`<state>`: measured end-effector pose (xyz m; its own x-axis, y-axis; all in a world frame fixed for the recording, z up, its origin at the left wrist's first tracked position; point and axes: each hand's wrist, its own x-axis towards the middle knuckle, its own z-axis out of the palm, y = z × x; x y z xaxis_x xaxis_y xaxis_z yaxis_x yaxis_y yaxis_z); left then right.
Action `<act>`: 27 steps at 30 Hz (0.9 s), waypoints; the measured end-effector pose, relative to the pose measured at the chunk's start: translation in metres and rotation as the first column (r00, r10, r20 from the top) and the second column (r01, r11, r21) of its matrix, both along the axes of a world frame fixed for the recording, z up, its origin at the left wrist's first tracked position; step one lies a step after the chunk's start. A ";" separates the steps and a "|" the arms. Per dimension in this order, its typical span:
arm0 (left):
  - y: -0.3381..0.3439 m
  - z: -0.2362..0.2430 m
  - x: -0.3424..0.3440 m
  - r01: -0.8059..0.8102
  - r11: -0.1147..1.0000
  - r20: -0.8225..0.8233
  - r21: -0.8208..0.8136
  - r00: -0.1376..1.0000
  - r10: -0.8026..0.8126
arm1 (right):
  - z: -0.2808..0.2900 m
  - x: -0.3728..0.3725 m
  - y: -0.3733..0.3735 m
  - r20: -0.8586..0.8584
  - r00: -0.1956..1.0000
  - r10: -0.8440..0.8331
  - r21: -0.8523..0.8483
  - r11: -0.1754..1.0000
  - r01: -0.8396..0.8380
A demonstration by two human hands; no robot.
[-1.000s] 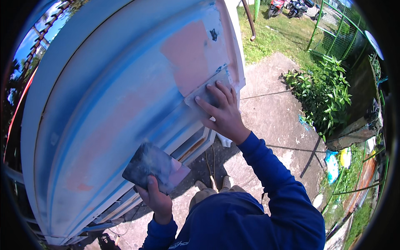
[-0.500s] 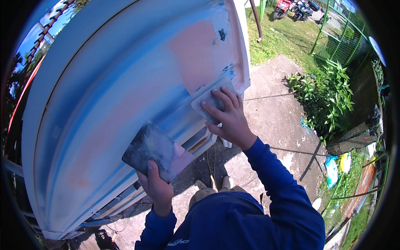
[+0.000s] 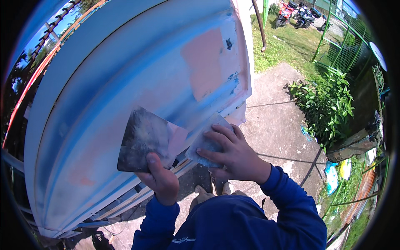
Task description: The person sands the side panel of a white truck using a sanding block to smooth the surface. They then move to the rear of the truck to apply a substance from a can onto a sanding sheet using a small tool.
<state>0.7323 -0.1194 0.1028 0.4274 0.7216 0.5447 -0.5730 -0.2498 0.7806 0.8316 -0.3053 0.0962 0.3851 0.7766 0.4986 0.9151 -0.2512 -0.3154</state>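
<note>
My left hand [image 3: 161, 180] grips a dark, smeared square board [image 3: 141, 135] by its near edge, thumb on top. A smooth pink layer that looks like filler paste [image 3: 177, 137] covers the board's right side. In my right hand [image 3: 239, 156] is a flat, greyish translucent spreader [image 3: 195, 146], with the fingers spread across its face. The spreader is right beside the pink end of the board; whether they touch I cannot tell. Beyond both hands lies a white and blue boat hull [image 3: 112, 96], with a large pink patch [image 3: 204, 62] toward its right end.
Wooden supports [image 3: 137, 191] show under the hull's near edge. Concrete paving [image 3: 273, 104] runs along the right, bordered by a leafy bush [image 3: 323, 100] and a green mesh fence [image 3: 348, 43]. Motorbikes [image 3: 285, 14] stand at the back right.
My right hand has drawn the spreader back from the hull's edge, toward me and beside the board. The board has risen slightly and turned in my left hand.
</note>
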 end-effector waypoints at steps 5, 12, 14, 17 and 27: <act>0.008 0.003 -0.023 0.006 0.997 -0.023 0.074 1.000 -0.005 | 0.044 0.067 0.009 0.190 0.942 -0.276 0.297 0.931 0.213; 0.000 -0.025 -0.031 0.114 0.993 -0.118 0.041 0.987 -0.109 | 0.078 0.108 0.045 0.402 0.834 -0.377 0.419 0.886 0.199; 0.001 -0.027 -0.033 0.116 0.993 -0.138 0.018 0.984 -0.113 | 0.079 0.111 0.047 0.410 0.829 -0.380 0.424 0.884 0.196; 0.003 -0.030 -0.032 0.117 0.993 -0.151 -0.008 0.982 -0.117 | 0.081 0.116 0.049 0.420 0.822 -0.383 0.432 0.882 0.190; 0.004 -0.046 -0.038 0.150 0.984 -0.242 -0.100 0.955 -0.171 | 0.054 0.117 0.053 0.381 0.851 -0.361 0.400 0.894 0.200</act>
<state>0.6948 -0.1158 0.0563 0.6555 0.6693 0.3499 -0.3859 -0.1014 0.9170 0.9484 -0.2527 0.1503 0.2408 0.4238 0.8732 0.8819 -0.4712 -0.0145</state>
